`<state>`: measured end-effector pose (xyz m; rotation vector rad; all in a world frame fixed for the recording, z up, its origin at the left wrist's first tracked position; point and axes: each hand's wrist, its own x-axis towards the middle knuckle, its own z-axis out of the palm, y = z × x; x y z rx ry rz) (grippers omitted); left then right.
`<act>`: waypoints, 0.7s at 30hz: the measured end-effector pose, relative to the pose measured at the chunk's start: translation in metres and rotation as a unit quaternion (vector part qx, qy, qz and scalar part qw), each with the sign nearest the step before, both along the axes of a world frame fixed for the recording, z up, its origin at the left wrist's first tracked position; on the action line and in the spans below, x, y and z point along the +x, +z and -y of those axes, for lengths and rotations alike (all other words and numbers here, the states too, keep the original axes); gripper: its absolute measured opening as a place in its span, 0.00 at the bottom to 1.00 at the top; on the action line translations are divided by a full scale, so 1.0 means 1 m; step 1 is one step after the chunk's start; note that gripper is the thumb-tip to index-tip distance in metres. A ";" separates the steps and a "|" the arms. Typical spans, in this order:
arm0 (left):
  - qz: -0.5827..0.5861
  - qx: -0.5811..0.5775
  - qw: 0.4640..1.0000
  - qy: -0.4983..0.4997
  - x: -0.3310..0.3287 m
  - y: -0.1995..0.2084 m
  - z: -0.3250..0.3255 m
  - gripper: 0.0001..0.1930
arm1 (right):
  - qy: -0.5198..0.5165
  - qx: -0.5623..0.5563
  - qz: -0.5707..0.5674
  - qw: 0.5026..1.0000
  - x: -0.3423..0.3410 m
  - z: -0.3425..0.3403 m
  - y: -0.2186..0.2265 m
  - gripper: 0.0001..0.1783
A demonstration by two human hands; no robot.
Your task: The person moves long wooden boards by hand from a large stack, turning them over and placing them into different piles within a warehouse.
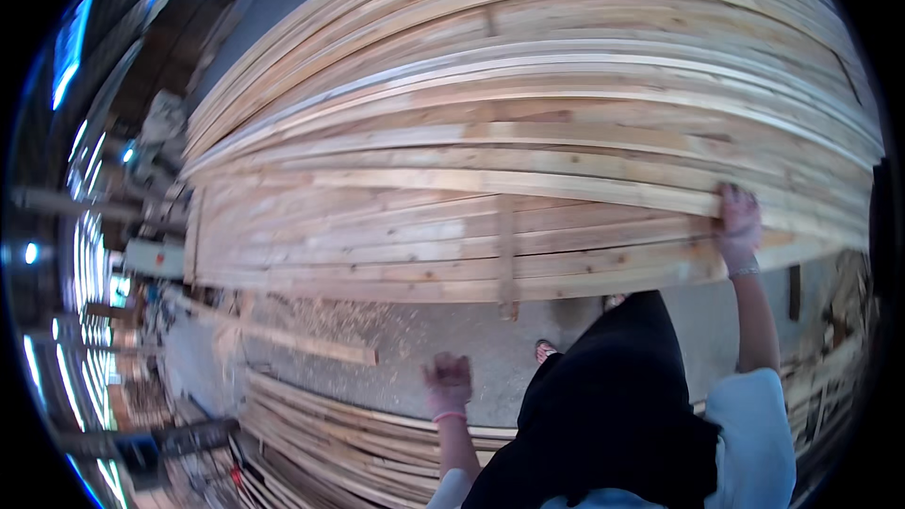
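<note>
My right hand [738, 221] is closed around the right end of a long, pale wooden board [566, 186], which lies slanted across a broad stack of similar boards. Blurred by motion, my left hand [447, 382] hangs in the air over the floor, apart from the stack. Nothing shows in it, and its fingers are too smeared to read. The stacked boards [396, 236] run left to right in front of me, with a short wooden crosspiece [506, 245] lying across them near the front edge.
Sawdust and shavings [349, 316] are scattered on the grey concrete floor [575, 349]. A loose timber [311, 344] juts out at the left. Below it lies another pile of long strips [349, 443]. Machinery [156, 146] stands at the far left.
</note>
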<state>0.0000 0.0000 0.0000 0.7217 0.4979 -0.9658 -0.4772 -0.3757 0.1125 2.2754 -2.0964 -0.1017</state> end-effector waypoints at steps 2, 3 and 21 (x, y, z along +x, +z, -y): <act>-0.058 0.005 0.998 -0.001 -0.047 0.011 0.004 0.25 | 0.021 -0.058 -0.015 0.998 -0.017 -0.011 -0.010 0.32; -0.034 -0.065 0.997 -0.023 -0.001 0.019 0.059 0.25 | 0.029 -0.151 0.024 0.988 0.026 0.018 -0.003 0.30; -0.022 -0.166 0.968 -0.185 0.019 0.094 0.072 0.30 | 0.202 0.356 0.107 0.906 0.057 -0.253 0.060 0.18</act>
